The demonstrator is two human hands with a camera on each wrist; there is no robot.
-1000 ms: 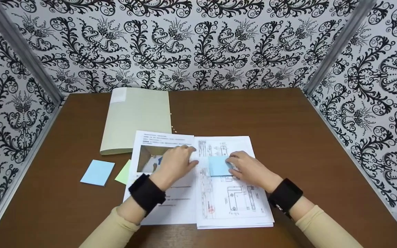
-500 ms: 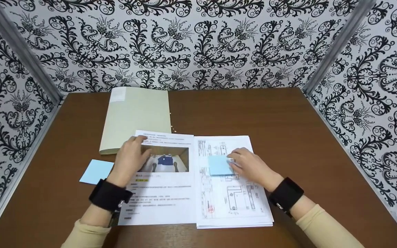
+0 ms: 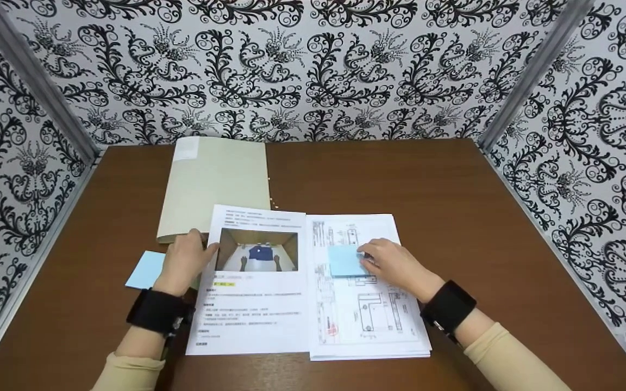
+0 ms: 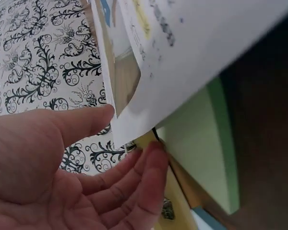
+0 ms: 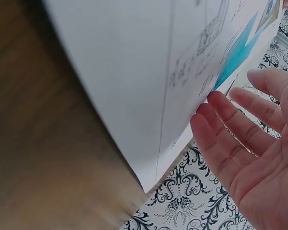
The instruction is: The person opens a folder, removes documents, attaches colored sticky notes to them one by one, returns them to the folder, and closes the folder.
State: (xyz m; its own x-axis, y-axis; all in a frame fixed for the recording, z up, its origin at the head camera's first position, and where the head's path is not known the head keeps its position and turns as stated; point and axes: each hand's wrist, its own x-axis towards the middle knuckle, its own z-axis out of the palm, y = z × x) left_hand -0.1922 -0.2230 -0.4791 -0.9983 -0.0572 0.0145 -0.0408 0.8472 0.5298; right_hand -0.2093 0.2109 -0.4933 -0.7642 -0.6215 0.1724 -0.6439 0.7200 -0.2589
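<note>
An opened stack of printed pages (image 3: 253,309) lies in front of me, with a photo and text on the left page and line drawings on the right. A blue sticky note (image 3: 345,260) sits on the right page. My right hand (image 3: 397,266) rests on that page, fingertips at the note's right edge. My left hand (image 3: 182,260) is at the left page's outer edge. In the left wrist view its thumb touches the page edge, while the bent fingers stay apart from it, beside a green sticky pad (image 4: 197,139). The page hides most of that pad in the head view.
A pale cream folder (image 3: 218,179) with a white label lies behind the pages, on the left. Another blue sticky pad (image 3: 143,270) is left of my left hand, partly covered by it. Patterned walls (image 3: 313,70) enclose the brown table (image 3: 400,174).
My left hand has moved left from the middle of the left page to its outer edge, uncovering the photo and text. The right hand has stayed by the blue note.
</note>
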